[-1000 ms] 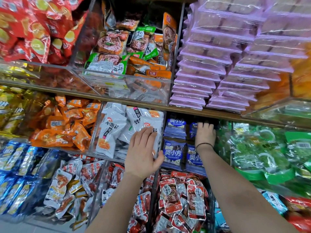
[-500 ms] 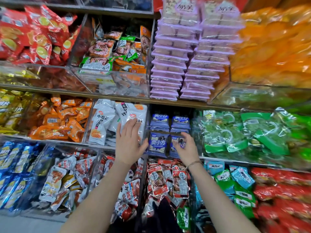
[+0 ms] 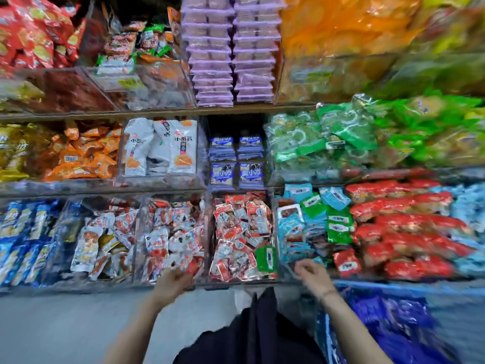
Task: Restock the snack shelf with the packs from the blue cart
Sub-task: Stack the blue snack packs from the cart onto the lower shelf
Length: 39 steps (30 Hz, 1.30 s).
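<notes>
L hand (image 3: 174, 281) & R hand (image 3: 312, 278), both blurred, fingers loosely curled & empty, hang before btm tier of clear-binned snack shelf (image 3: 65, 116). Blue plastic cart (image 3: 393, 286) w/ shiny blue foil packs (image 3: 388, 319) sits lower right.

Grey floor (image 3: 65, 324) at bottom L. Dark garment (image 3: 249, 337) bottom ctr. Top row: two stacks of purple trays (image 3: 212, 56). Mid row, L to R: orange packs (image 3: 86, 156), white packs (image 3: 160, 148), green bags (image 3: 328, 137). Low row: blue packs (image 3: 23, 232) far L, red-white sachets (image 3: 241, 232) ctr, red bags (image 3: 406, 232) R, blurred.
</notes>
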### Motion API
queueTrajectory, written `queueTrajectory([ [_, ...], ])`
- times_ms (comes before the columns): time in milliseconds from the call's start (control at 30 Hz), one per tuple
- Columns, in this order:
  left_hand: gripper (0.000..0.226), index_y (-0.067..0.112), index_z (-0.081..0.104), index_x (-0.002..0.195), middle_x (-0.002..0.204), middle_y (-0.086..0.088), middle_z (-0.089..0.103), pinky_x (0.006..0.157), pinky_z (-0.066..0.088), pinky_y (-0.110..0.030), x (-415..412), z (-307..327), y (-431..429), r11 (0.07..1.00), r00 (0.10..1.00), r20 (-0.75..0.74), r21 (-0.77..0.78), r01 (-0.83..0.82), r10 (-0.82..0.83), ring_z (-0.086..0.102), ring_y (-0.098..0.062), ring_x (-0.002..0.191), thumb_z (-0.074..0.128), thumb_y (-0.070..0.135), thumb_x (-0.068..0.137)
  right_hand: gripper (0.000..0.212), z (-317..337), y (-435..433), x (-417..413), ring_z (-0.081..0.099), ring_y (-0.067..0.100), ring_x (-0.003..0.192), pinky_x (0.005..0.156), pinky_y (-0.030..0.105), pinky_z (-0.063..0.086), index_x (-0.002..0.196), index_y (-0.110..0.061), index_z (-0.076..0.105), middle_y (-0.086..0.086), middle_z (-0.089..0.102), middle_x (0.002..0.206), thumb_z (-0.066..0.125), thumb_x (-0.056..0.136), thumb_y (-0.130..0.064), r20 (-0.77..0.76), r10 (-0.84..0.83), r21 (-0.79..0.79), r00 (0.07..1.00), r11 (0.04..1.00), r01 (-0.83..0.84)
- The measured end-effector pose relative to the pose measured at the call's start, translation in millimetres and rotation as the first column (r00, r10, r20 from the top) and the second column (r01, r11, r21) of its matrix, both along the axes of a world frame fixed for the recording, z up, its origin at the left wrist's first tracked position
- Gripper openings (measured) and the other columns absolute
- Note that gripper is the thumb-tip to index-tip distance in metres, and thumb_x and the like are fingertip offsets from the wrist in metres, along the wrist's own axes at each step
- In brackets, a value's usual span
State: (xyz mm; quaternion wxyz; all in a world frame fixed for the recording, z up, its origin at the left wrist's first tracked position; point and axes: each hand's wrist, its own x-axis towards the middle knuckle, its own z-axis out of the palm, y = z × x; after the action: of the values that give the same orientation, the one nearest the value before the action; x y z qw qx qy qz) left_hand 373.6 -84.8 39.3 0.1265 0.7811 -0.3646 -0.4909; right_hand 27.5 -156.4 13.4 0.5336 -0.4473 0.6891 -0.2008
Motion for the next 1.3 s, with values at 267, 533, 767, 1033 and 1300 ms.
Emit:
queueTrajectory([
  [267,0.014,0.009,0.053,0.091,0.083,-0.005,0.054,0.048,0.026,-0.021,-71.1,-13.7,99.6,0.979,0.994,-0.11,0.205,0.004,0.019,0.049,-0.016,0.067,0.052,0.022,0.096,0.028,-29.6,147.9,-77.2,0.055,0.023,0.071,0.057,0.023,0.042,0.069,-0.01,0.058,0.02,0.061,0.082,0.049,0.09,0.007,-0.123,-0.165,0.174,0.979,0.967,0.185],
  [533,0.02,0.005,0.052,0.102,0.088,-0.005,0.054,0.046,0.028,-0.02,-143.0,-16.9,169.1,0.96,0.985,-0.162,0.264,0.094,-0.052,0.047,-0.015,0.066,0.048,0.024,0.099,0.03,-26.9,227.1,-156.6,0.054,0.025,0.073,0.058,0.026,0.035,0.065,-0.016,0.056,0.013,0.055,0.073,0.053,0.091,-0.003,-0.216,-0.226,0.218,0.95,0.937,0.272],
  [767,0.018,0.011,0.049,0.091,0.094,-0.006,0.054,0.066,0.033,-0.026,-197.3,-8.5,159.2,0.921,0.933,-0.083,0.151,0.359,-0.35,0.055,-0.021,0.088,0.045,0.027,0.099,0.01,-14.4,224.9,-225.1,0.055,0.023,0.071,0.056,0.028,0.042,0.083,-0.007,0.064,0.012,0.059,0.078,0.056,0.088,-0.004,-0.293,-0.24,0.167,0.925,0.94,0.297],
  [1033,0.03,0.005,0.055,0.12,0.123,-0.011,0.059,0.088,0.038,-0.024,-308.9,-35.6,132.4,0.913,0.925,-0.028,0.15,0.378,-0.379,0.054,-0.024,0.114,0.05,0.024,0.098,0.006,-31.5,202.2,-314.7,0.054,0.025,0.083,0.083,0.039,0.047,0.085,-0.006,0.063,0.013,0.06,0.087,0.058,0.087,-0.002,-0.269,-0.196,0.245,0.943,0.933,0.264],
  [1300,0.056,0.002,0.038,0.143,0.138,-0.02,0.051,0.106,0.035,-0.032,-392.0,-82.8,144.4,0.917,0.963,-0.009,0.305,0.258,-0.269,0.05,-0.03,0.125,0.056,0.023,0.095,0.013,-62.1,179.3,-399.4,0.045,0.019,0.061,0.056,0.027,0.036,0.095,-0.002,0.061,0.005,0.05,0.065,0.057,0.09,-0.012,-0.239,-0.181,0.411,0.954,0.871,0.269],
])
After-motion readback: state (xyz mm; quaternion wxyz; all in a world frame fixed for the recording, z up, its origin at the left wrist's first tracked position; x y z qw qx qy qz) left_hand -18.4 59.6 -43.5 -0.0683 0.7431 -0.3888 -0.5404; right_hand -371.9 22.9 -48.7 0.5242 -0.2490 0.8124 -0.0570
